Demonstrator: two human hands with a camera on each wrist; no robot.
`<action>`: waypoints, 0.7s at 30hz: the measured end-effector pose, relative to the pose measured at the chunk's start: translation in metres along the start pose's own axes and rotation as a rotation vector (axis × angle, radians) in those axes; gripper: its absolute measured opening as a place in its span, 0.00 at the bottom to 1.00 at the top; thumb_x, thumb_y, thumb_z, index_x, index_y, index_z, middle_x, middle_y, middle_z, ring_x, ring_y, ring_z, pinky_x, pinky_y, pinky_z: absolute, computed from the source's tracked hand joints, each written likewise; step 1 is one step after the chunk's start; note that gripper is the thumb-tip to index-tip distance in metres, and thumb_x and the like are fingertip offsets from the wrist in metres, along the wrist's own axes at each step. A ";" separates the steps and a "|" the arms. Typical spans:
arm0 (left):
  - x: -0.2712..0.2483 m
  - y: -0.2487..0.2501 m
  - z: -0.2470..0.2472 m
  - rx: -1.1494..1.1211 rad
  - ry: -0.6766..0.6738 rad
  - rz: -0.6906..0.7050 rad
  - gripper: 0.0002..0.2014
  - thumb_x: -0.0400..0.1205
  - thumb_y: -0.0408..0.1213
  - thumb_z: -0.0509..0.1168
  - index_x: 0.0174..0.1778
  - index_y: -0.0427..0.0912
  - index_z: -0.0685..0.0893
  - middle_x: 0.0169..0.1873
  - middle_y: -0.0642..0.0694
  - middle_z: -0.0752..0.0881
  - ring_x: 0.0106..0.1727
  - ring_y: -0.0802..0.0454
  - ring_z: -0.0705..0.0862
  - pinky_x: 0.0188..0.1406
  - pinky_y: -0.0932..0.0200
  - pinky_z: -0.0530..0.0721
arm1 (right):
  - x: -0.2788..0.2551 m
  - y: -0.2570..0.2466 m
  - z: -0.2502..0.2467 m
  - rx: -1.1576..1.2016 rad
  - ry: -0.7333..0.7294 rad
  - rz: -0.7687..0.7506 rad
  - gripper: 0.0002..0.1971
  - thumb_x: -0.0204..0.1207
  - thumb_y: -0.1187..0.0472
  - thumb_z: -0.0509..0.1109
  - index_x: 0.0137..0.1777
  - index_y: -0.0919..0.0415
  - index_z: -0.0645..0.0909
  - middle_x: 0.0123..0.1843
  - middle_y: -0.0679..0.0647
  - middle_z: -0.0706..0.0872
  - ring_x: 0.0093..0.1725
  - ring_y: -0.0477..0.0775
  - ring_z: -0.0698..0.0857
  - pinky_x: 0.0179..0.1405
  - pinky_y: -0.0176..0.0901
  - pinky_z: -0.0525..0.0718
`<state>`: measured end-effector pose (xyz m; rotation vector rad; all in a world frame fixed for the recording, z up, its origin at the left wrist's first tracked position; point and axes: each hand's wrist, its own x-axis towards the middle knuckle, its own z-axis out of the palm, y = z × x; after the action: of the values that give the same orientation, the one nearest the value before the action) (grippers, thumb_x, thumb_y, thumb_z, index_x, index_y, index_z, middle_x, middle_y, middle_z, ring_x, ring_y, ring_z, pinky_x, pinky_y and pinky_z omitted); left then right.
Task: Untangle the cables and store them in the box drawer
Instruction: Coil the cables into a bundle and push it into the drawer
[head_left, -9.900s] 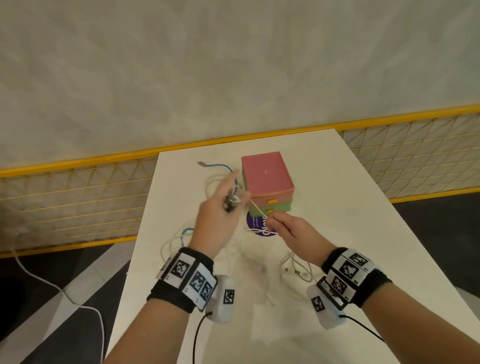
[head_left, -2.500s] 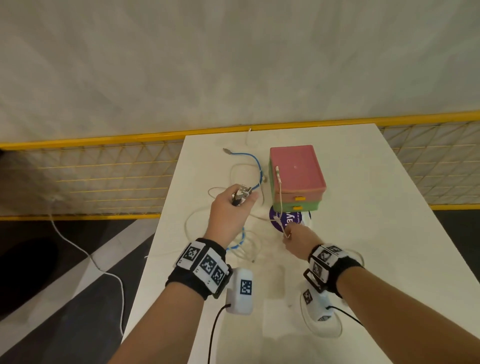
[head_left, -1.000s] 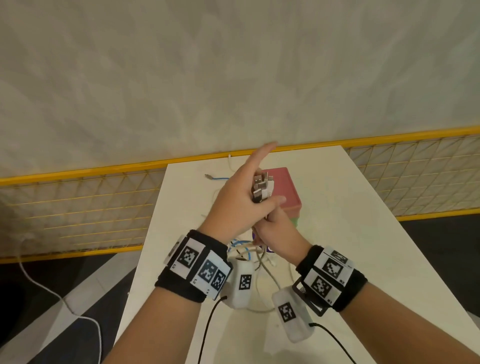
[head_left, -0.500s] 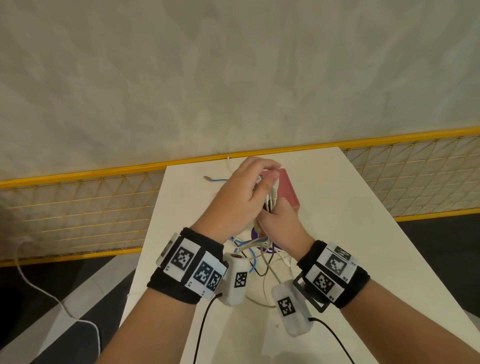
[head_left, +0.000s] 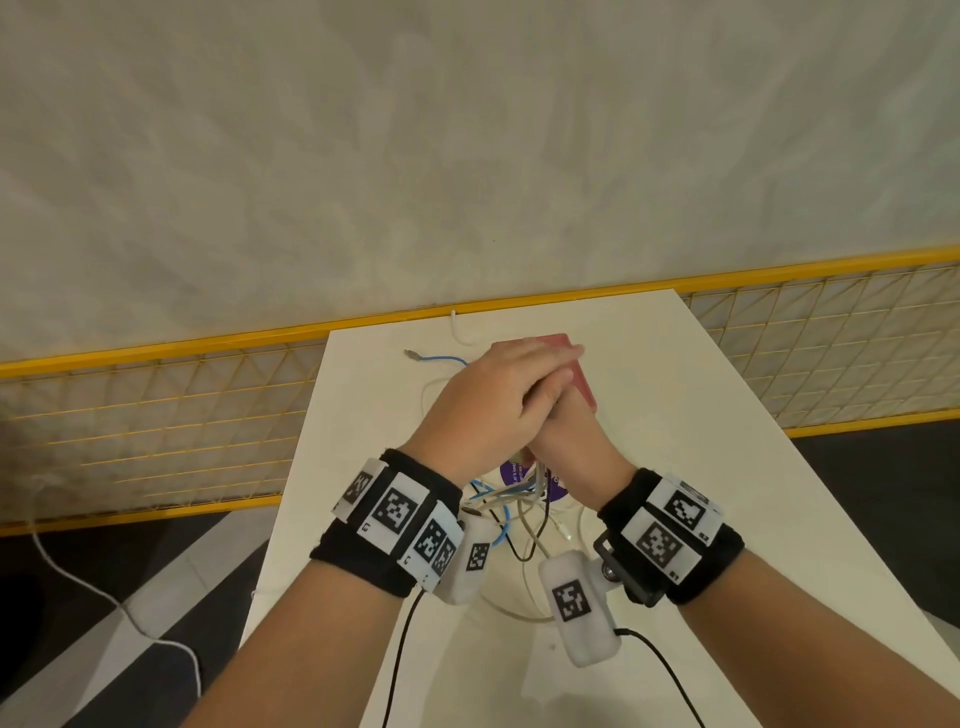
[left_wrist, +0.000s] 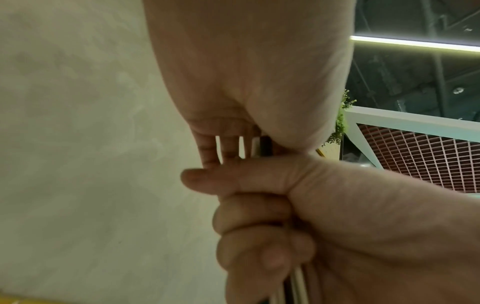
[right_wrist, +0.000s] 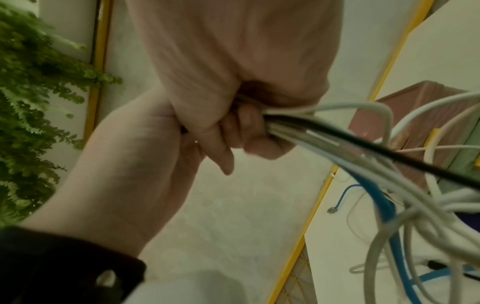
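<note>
Above the table, in front of the pink box (head_left: 577, 375), both hands are clasped together. My right hand (head_left: 569, 449) is a fist round a bundle of white, blue and black cables (right_wrist: 384, 162). The bundle hangs from the fist in tangled loops (head_left: 511, 514) down to the table. My left hand (head_left: 501, 400) lies over the right fist with fairly straight fingers (left_wrist: 207, 150), covering the plug ends. The box's green lower part and yellow handle (right_wrist: 434, 133) show behind the cables. A blue cable end (head_left: 434, 358) lies on the table at the far left.
The white table (head_left: 727, 478) stands against a yellow mesh fence (head_left: 156, 415) and a grey wall. A purple round sticker (head_left: 511, 474) lies under the hands. A white cord (head_left: 83, 587) trails on the dark floor at the left.
The left hand, which held up the plug ends, has laid its fingers flat over them. The right hand has closed round the bundle just below. Both hands stay raised before the box.
</note>
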<state>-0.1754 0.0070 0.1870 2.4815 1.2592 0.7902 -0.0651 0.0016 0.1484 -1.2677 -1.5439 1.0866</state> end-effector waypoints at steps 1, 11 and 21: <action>0.001 0.002 0.000 -0.013 0.021 -0.015 0.15 0.86 0.49 0.57 0.64 0.52 0.83 0.59 0.54 0.83 0.61 0.54 0.80 0.57 0.48 0.82 | 0.001 -0.002 0.002 -0.064 0.027 -0.020 0.10 0.80 0.73 0.60 0.42 0.56 0.72 0.34 0.43 0.74 0.32 0.41 0.76 0.33 0.28 0.78; 0.020 -0.002 0.012 -0.169 0.314 -0.120 0.13 0.79 0.37 0.69 0.29 0.42 0.77 0.30 0.48 0.76 0.32 0.53 0.75 0.34 0.58 0.73 | 0.006 -0.011 -0.011 0.163 -0.018 -0.088 0.22 0.60 0.80 0.71 0.48 0.59 0.69 0.36 0.53 0.78 0.33 0.47 0.80 0.30 0.46 0.80; 0.023 -0.023 -0.023 -0.041 0.514 -0.223 0.12 0.83 0.44 0.67 0.37 0.41 0.83 0.35 0.52 0.80 0.38 0.61 0.76 0.39 0.59 0.76 | -0.009 0.003 -0.026 -0.200 -0.126 -0.203 0.21 0.84 0.47 0.55 0.46 0.68 0.74 0.28 0.54 0.73 0.28 0.46 0.71 0.29 0.39 0.73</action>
<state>-0.1934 0.0386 0.2036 2.1206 1.6220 1.4295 -0.0384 -0.0045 0.1514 -1.1602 -1.8715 0.9140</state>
